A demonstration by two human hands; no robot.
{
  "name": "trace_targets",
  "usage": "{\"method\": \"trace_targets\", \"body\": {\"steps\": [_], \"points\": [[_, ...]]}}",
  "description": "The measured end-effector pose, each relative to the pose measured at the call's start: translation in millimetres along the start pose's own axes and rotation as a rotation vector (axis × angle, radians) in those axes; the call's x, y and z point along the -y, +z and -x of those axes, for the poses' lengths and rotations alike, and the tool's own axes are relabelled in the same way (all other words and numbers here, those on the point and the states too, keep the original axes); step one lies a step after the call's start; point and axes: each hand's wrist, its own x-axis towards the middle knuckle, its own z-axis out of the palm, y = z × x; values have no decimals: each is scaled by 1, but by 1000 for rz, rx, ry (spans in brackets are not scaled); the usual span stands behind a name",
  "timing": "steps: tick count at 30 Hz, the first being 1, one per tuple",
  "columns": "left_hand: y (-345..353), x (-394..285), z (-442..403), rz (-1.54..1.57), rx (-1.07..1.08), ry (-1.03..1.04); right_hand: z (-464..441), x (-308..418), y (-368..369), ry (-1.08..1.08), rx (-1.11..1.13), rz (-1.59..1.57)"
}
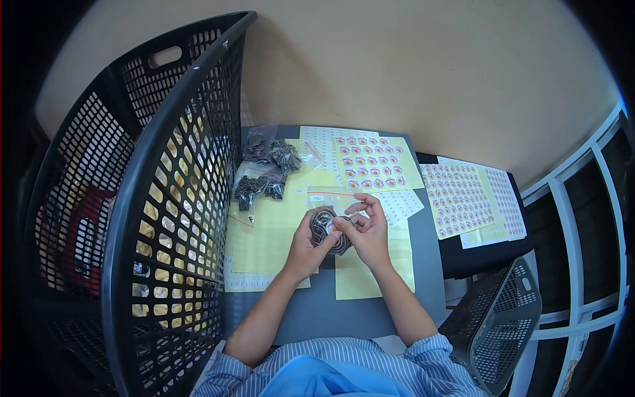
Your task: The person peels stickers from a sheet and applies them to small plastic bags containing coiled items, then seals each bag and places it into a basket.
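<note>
A clear zip bag (332,196) with a red seal line and a small white label holds dark coiled cords (322,221). My left hand (308,246) grips the bag's left side, its thumb on the front. On the right side my right hand (368,233) has its thumb pressed on the bag beside a round orange and white sticker (333,227). The bag hangs over the grey table (311,317) and yellow sheets. Several similar filled bags (263,169) lie at the table's back left.
Tall black perforated baskets (198,73) stand at the left. Sticker sheets (370,162) lie at the back right, with more sheets (458,198) on a black surface. A dark basket (499,324) sits at the lower right, near a white-framed window (572,245).
</note>
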Motion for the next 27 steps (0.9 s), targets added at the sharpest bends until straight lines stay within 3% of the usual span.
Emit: {"method": "trace_targets", "body": {"steps": [5, 10, 16, 17, 19, 21, 23, 24, 25, 26, 27], "points": [[-3, 5, -2, 91, -43, -18, 0, -1, 0, -25, -1, 27], [-1, 5, -2, 131, -120, -16, 5, 7, -5, -32, 164, 65], [10, 7, 5, 26, -5, -53, 26, 12, -24, -13, 111, 82], [12, 2, 9, 4, 91, -60, 32, 15, -30, -17, 106, 84], [13, -5, 11, -17, 189, -66, 48, 24, -54, 63, -34, 72], [9, -8, 11, -282, 262, -14, 65, 33, -98, -88, -226, 105], [-1, -9, 4, -279, 207, -23, 91, 42, -163, -147, -669, 283], [-9, -10, 1, -357, 114, 26, 114, 30, -233, -217, -869, 465], [-17, -12, -3, -434, 20, 75, 138, 40, -270, -289, -1020, 384], [-23, -15, -5, -517, -90, 135, 169, 40, -315, -365, -1278, 521], [-31, -14, -9, -563, -155, 166, 207, 36, -364, -325, -1494, 617]]}}
